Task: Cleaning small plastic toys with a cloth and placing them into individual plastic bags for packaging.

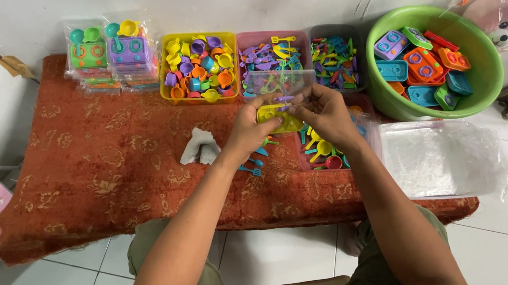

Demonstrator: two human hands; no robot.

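Just in front of the pink tray [250, 40] of toy utensils, my left hand [250, 126] and right hand [322, 112] pinch the clear bag [278, 80] mouth-up, fingers closed, so the yellow toy piece [277, 117] stays inside.

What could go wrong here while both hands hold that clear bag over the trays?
1. The clear bag, pinched by the left hand and right hand, may tip and spill small pieces.
2. Loose blue utensils on the red mat could be swept off by a forearm.
3. The stack of empty bags overhangs the mat's edge and might slide.
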